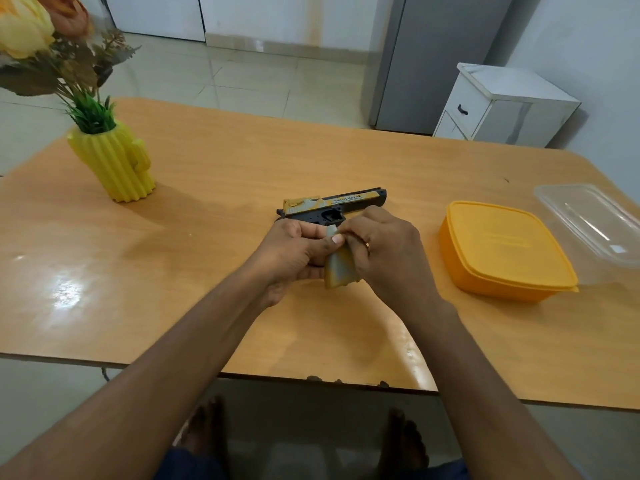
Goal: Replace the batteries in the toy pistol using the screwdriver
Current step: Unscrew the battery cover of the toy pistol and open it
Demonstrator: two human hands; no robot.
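Orange table [207,237] holds a tub [502,251]. Left of it, both hands, left [294,254] and right [384,251], grip the pistol [332,206], fingers curled round its handle

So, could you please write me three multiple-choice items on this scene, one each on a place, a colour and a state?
1. Where is the vase?
A. Table's left side
B. On the floor
C. Inside the container

2. What colour is the lidded container?
A. Blue
B. Orange
C. Green

3. What are the hands doing?
A. Both idle
B. Both holding the toy pistol
C. Lifting the vase

Key: 1 A, it stands left on the table; 2 B, orange lid and walls; 3 B, left hand and right hand grip its handle.
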